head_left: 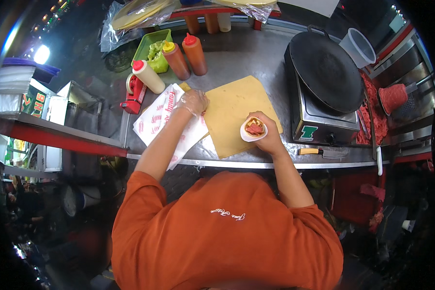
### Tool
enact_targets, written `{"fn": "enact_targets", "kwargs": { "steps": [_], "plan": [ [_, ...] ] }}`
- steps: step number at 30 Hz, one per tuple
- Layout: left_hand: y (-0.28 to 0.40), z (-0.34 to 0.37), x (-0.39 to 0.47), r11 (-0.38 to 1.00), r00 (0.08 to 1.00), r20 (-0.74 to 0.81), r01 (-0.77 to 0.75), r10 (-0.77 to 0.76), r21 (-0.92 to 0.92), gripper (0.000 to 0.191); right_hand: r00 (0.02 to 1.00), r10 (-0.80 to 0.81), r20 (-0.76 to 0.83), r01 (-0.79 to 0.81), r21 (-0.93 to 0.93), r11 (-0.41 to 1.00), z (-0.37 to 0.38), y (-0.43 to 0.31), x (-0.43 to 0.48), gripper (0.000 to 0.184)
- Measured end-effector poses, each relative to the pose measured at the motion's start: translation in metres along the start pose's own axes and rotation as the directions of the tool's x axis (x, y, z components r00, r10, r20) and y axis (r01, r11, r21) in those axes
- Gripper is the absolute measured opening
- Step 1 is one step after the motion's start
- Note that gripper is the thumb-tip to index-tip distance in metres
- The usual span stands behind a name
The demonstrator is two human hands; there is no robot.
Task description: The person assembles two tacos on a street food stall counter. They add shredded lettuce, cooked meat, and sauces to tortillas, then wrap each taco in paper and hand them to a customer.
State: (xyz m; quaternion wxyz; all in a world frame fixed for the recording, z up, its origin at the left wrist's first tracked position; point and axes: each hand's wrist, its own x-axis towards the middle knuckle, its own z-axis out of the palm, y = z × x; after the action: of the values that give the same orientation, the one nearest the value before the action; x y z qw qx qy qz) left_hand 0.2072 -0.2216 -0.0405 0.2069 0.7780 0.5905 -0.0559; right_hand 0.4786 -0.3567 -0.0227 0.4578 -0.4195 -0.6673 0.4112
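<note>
A wrap rolled in white paper (254, 129), its filling showing at the top, is held in my right hand (267, 132) over a sheet of brown paper (239, 105). My left hand (194, 102), in a clear plastic glove, is lowered at the brown sheet's left edge, over printed white wrapping paper (159, 121). What its fingers touch is hidden. Squeeze bottles stand behind it: a white one with a red cap (149, 77), one with a yellow cap (176, 61) and an orange one (195, 54).
A red tape dispenser (134, 95) and a green tray of chopped vegetable (154, 50) sit at the left. On the right, a black flat pan (326, 70) rests on a metal stove (324, 125). A yellow-handled knife (322, 152) lies before it; red shredded meat (374, 116) lies beyond, beside a long white-handled knife (379, 161).
</note>
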Motion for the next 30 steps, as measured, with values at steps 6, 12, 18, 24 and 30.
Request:
{"fn": "enact_targets", "kwargs": {
  "steps": [6, 12, 18, 24, 30],
  "plan": [
    [-0.001, -0.035, -0.017, 0.963, 0.967, -0.008, -0.255, 0.255, -0.093, 0.016, 0.995, -0.064, 0.073, 0.066, -0.021, 0.998, -0.006, 0.003, -0.003, 0.038],
    [0.071, -0.096, -0.092, 0.556, 0.951, -0.279, -0.304, 0.133, -0.774, 0.017, 0.985, -0.133, 0.109, 0.139, -0.044, 0.989, -0.008, 0.002, 0.002, 0.037],
    [0.104, -0.096, -0.122, 0.631, 0.862, -0.443, -0.489, 0.246, -0.602, 0.023, 0.987, -0.116, 0.11, 0.12, -0.031, 0.992, -0.013, 0.0, -0.001, 0.038],
    [0.096, -0.034, -0.033, 0.897, 0.9, -0.331, -0.37, 0.283, -0.241, 0.03, 0.97, -0.223, 0.101, 0.235, -0.14, 0.962, -0.011, 0.0, -0.013, 0.038],
    [0.11, 0.005, 0.041, 0.98, 0.978, -0.065, -0.199, 0.198, -0.009, 0.037, 0.985, -0.172, -0.017, 0.17, -0.085, 0.982, -0.006, -0.001, -0.018, 0.038]
  ]
}}
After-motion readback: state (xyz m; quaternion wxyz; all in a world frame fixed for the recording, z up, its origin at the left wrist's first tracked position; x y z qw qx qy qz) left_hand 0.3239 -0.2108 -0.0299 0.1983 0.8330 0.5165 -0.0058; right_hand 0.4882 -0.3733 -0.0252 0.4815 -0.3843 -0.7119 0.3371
